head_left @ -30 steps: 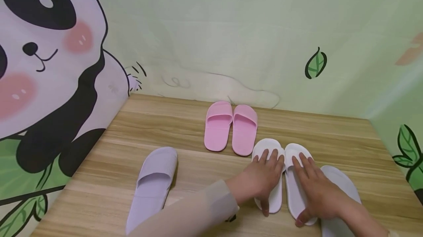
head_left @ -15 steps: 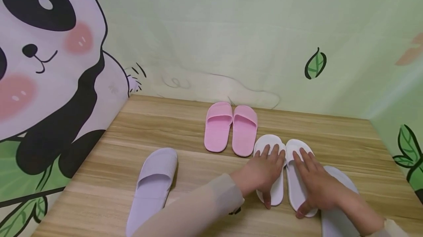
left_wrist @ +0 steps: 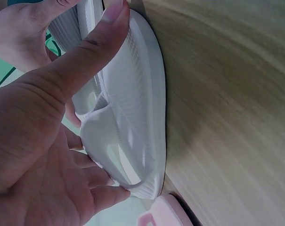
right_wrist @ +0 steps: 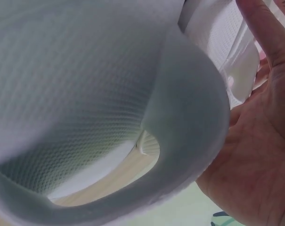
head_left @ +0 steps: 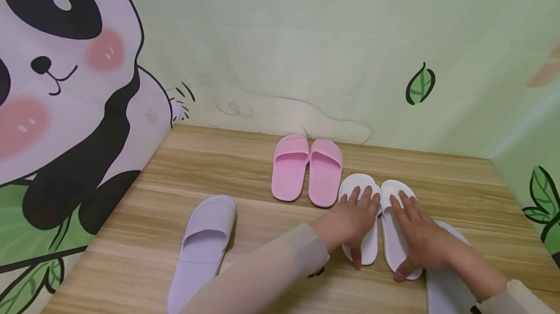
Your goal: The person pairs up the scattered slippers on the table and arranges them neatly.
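Observation:
A white left slipper (head_left: 371,245) and a white right slipper (head_left: 392,237) lie side by side on the wood-grain surface. My left hand (head_left: 359,217) rests over the left one, its fingers on the strap and its thumb near the heel end. Over the right one lies my right hand (head_left: 422,238), fingers extended on the strap and thumb at the heel edge. In the left wrist view, that hand's thumb (left_wrist: 93,59) stretches along the white slipper. A larger grey slipper (head_left: 446,287) is partly hidden under my right forearm; its strap (right_wrist: 194,113) fills the right wrist view.
Two pink slippers (head_left: 289,178) stand against the back wall, just left of the white pair. A single pale lavender slipper (head_left: 201,251) lies at the left front. Printed walls, one with a panda (head_left: 70,61), enclose the wood-grain surface (head_left: 245,236).
Both hands have slid the white slippers away from me toward the back wall and slightly right. The pink, lavender and grey slippers have stayed in place.

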Tool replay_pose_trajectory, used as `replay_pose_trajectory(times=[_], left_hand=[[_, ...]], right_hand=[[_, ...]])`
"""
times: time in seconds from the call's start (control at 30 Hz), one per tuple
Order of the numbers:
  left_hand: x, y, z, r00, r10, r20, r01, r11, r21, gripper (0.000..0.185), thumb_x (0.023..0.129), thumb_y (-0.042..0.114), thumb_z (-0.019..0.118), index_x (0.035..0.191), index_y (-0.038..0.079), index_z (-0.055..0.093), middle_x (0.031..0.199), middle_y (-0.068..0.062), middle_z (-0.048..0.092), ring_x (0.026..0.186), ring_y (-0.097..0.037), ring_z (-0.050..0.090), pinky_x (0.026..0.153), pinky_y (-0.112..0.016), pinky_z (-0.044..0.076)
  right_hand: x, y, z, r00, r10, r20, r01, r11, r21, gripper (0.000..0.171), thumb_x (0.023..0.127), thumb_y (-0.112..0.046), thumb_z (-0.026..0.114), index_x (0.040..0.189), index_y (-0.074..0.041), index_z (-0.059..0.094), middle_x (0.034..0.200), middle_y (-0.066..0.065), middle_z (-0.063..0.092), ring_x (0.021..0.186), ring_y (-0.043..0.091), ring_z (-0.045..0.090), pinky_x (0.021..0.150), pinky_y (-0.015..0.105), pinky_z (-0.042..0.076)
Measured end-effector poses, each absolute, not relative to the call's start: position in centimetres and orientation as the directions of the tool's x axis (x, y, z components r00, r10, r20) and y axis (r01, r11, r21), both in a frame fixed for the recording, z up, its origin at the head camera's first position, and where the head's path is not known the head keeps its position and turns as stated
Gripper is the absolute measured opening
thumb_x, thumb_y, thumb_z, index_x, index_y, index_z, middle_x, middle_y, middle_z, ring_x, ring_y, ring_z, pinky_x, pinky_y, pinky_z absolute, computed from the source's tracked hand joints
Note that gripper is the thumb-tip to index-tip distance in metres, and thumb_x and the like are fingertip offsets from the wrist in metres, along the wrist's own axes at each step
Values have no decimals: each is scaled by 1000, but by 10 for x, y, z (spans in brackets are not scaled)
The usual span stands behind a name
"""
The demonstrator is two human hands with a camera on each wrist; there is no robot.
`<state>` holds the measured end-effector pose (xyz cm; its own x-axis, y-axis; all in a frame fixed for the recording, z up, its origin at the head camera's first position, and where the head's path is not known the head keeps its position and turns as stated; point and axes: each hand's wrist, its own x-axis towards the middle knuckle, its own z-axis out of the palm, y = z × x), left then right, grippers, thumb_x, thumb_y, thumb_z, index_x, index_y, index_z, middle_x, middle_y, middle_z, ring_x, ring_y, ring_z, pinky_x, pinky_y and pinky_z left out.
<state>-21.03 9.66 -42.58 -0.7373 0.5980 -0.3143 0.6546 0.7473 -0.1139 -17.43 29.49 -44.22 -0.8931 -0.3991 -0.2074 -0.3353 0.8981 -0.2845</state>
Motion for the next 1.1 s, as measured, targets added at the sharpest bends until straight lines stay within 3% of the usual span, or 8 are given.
replay_pose_trajectory(times=[0.83, 1.1], left_hand=[[-231, 103, -420, -737, 575, -355, 634, 770, -70, 155, 55, 66, 94, 168, 18, 1, 177, -5, 2, 163, -26, 11, 129, -39, 24], [-238, 105, -418, -745, 576, -337, 625, 779, -49, 152, 55, 64, 96, 168, 18, 4, 176, -5, 6, 162, -27, 14, 129, -40, 27]], right_hand=[[-198, 299, -441, -882, -384, -272, -309, 909, -281, 164, 46, -57, 99, 162, 6, 1, 165, 41, -4, 148, 67, 0, 116, 79, 14], [-207, 302, -439, -877, -392, -277, -316, 906, -281, 163, 47, -54, 100, 161, 8, 1, 164, 42, -4, 147, 68, 0, 116, 79, 12]])
